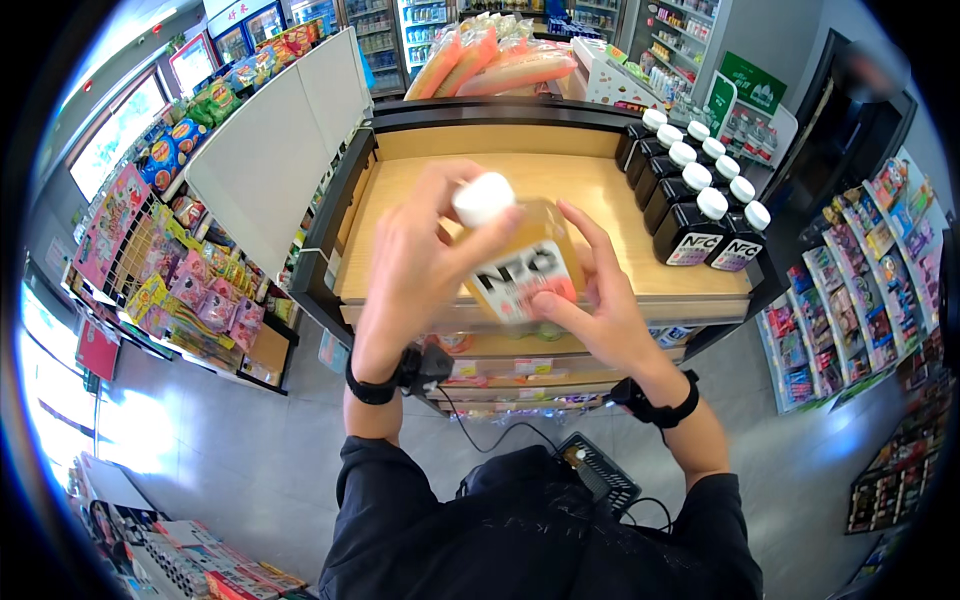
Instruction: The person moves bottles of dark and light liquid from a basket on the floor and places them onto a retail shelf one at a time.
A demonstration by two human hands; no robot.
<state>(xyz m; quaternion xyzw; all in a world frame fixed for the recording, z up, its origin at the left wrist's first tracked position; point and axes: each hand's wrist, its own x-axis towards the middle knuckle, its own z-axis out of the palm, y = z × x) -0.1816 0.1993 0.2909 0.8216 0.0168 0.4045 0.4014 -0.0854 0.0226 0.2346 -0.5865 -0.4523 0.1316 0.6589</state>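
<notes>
Between my two hands is a plastic juice bottle (566, 259) with amber contents, a white cap (484, 199) and a printed label. It is tilted and slightly blurred, raised above the front of a wooden display shelf (442, 180). My left hand (420, 232) grips it around the cap and neck. Against the lower side and label rests my right hand (604, 292), its thumb on the label's edge. Dark juice bottles (686, 229) with white caps stand upright in two rows along the shelf's right side.
Lower tiers (517, 367) with packaged goods sit under the shelf's front lip. A white panel (277, 142) and snack racks (195, 285) border the left. Long bagged snacks (491, 64) lie beyond the back edge. Packet racks (862, 277) stand right. A dark basket (600, 472) is on the floor.
</notes>
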